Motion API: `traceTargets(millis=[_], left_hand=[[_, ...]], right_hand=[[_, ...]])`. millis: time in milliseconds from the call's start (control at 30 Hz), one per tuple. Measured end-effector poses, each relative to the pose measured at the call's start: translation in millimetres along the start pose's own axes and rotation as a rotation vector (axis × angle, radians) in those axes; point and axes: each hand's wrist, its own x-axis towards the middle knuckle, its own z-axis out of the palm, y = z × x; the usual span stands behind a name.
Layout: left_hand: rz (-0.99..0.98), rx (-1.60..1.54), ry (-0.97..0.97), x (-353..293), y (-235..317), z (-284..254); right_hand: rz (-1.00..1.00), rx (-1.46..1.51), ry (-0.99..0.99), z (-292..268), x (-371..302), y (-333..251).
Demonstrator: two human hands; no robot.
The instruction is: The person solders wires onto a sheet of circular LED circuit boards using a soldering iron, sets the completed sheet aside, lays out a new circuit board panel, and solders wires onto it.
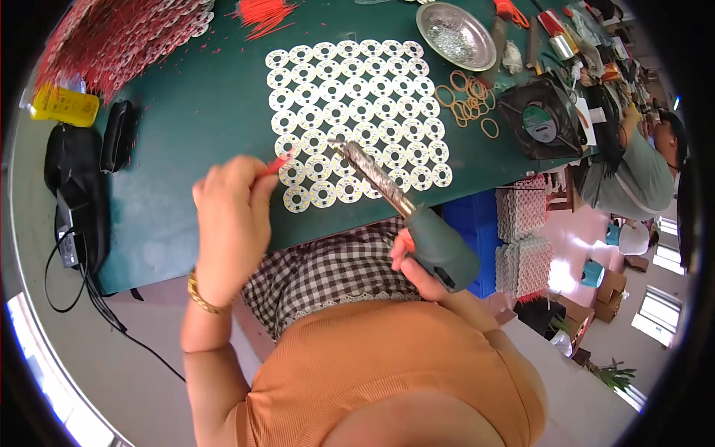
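Rows of round white LED boards point(334, 113) with holed centres lie close together on the green table. My left hand point(232, 205), with a gold bracelet on its wrist, is closed on short red wires point(278, 164). Their ends are over the left edge of the rows, near the lower boards. Wrapped round the dark green handle of a soldering iron point(444, 247), my right hand point(414, 270) is partly hidden behind it. The iron slants up and left, its tip above the middle of the lower rows. Whether the tip touches a board I cannot tell.
Wired boards point(130, 37) are heaped at the far left, beside loose red wires point(262, 15). A metal bowl point(424, 37), rubber bands point(469, 103) and a black fan point(532, 123) are at the right. A yellow container point(67, 106) stands left. Another person point(625, 179) sits farther right.
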Motion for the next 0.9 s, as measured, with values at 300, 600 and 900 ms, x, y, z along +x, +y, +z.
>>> traceTargets(millis=[300, 600, 900], left_hand=[[-0.210, 0.057, 0.057, -45.4, 0.6, 18.5], [-0.131, 0.117, 0.055, -44.6, 6.2, 27.5], [-0.063, 0.149, 0.044, -42.6, 1.8, 30.2]], right_hand=[[0.232, 0.295, -0.200, -8.2, -18.5, -1.9], [-0.017, -0.141, -0.203, -6.8, -23.1, 13.9], [0.063, -0.242, -0.230, -12.2, -31.7, 19.2]])
